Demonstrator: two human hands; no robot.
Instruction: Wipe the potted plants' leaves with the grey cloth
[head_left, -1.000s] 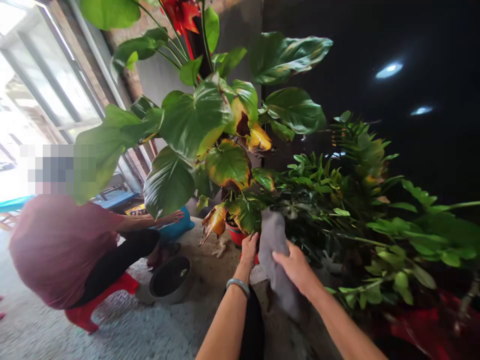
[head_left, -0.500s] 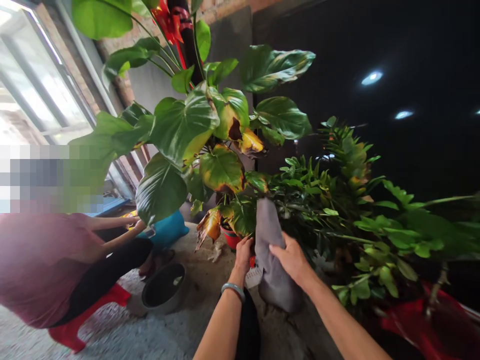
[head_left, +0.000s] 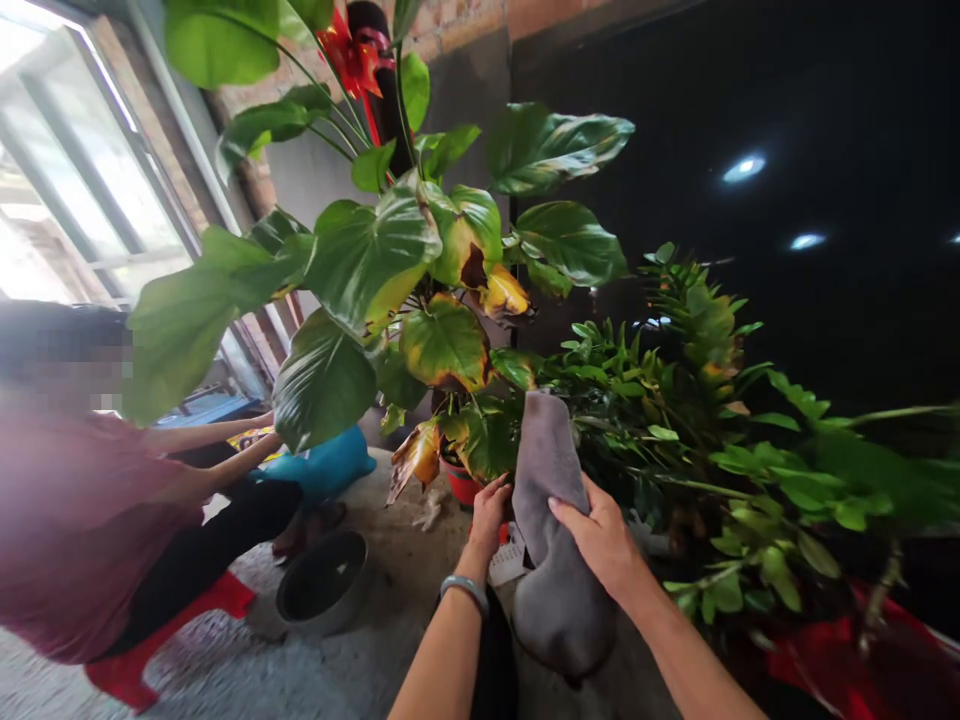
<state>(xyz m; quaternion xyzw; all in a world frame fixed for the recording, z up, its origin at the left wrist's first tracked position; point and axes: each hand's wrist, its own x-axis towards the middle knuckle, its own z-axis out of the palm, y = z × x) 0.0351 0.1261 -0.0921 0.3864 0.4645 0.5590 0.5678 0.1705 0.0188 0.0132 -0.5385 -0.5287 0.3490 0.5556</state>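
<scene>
A grey cloth [head_left: 551, 470] hangs upright in front of me. My right hand [head_left: 600, 535] is closed on its right side, thumb across the front, and the lower end droops into a wide fold. To the left of the cloth, my left hand [head_left: 491, 515], with a pale bangle on the wrist, has its fingers curled. What they hold, if anything, is hidden. Just above that hand is a drooping green leaf [head_left: 484, 440] with yellowed patches, part of a large potted plant. Its red pot [head_left: 461, 482] shows behind the hand.
On the left, a person in a pink top [head_left: 82, 520] sits on a red stool [head_left: 176, 625] beside a blue bag [head_left: 322, 462]. A dark bucket [head_left: 326, 585] stands on the floor. Bushy plants [head_left: 645, 390] and red wrapping [head_left: 832, 640] are on the right.
My right hand and the grey cloth have shifted slightly right, and the cloth's lower fold shows wider. My left hand stays near the leaf. The seated person's arms have moved a little.
</scene>
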